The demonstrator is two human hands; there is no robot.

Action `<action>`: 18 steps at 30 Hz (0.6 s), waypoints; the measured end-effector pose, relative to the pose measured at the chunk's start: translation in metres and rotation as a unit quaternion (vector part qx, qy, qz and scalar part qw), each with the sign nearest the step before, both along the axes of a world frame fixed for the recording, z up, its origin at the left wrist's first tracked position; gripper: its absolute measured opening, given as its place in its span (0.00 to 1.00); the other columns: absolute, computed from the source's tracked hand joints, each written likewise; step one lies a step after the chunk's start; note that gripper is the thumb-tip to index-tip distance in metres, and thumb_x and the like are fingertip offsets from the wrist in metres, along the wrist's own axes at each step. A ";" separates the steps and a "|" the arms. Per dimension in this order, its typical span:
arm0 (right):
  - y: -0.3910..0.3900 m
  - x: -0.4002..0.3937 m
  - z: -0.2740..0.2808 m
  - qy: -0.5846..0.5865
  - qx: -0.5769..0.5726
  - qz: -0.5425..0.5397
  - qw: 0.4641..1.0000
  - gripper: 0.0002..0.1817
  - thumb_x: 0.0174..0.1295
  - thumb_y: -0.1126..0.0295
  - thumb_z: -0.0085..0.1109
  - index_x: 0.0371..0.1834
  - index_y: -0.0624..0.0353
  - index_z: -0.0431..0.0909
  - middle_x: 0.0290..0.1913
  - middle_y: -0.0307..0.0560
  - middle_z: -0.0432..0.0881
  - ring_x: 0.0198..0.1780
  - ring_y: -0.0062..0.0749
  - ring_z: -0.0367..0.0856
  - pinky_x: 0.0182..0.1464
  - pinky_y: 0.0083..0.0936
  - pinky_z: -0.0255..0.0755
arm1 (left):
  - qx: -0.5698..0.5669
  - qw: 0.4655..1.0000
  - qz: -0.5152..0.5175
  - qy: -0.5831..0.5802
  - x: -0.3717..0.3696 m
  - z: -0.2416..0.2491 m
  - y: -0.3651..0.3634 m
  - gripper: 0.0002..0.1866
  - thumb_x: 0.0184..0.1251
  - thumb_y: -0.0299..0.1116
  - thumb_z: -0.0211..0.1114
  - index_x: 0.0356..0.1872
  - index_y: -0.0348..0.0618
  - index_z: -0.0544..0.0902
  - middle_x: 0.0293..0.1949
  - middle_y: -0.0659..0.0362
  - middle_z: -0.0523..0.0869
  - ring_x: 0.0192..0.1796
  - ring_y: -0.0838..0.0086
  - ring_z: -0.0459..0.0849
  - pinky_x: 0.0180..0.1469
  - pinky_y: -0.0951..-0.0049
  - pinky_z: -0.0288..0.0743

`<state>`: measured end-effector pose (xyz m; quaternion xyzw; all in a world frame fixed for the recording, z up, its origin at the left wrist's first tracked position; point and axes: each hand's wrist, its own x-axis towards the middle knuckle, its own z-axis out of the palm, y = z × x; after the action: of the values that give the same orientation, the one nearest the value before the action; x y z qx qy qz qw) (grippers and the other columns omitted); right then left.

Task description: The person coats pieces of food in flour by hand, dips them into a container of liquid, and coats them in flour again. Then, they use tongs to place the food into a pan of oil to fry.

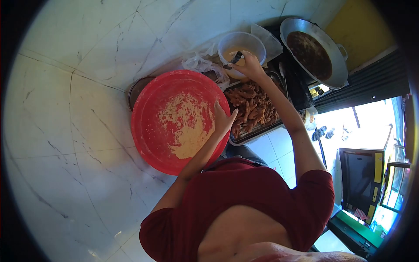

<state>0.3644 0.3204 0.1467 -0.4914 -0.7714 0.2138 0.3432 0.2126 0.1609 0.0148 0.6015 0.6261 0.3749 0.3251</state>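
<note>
A wide red basin (148, 105) holds a pale, flour-like powder (190, 126). My left hand (223, 120) grips its right rim, fingers on the inside and thumb outward. At the top, a translucent plastic tub (260, 46) contains a cream-coloured liquid. Above it, my right hand (249, 66) is closed on a utensil with a black handle (235, 59); its working end cannot be made out. Beneath my right forearm lies a tray (244, 140) heaped with brown, coated pieces that look like chicken feet (251, 107).
A large metal wok (290, 28) of dark oil stands at the upper right on a black stove. Tongs (283, 74) lie beside the tray. Crumpled clear plastic bags (198, 64) sit between basin and tub. Marbled tile wall (87, 109) borders the left.
</note>
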 end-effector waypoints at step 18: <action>-0.165 -0.011 0.040 -0.106 0.166 0.177 0.964 0.38 0.37 0.77 0.67 0.58 0.42 0.71 0.67 0.42 0.65 0.67 0.38 0.63 0.69 0.49 0.51 | -0.232 0.746 -0.190 -0.594 -0.040 0.133 0.003 0.30 0.69 0.55 0.48 0.62 0.44 0.63 0.55 0.52 0.74 0.57 0.68 0.76 0.56 0.65 0.75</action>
<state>0.3533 0.1559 0.1865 -0.3033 -0.9025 0.0872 0.2931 0.1724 0.1635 0.1480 0.2694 0.2474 0.4299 0.8254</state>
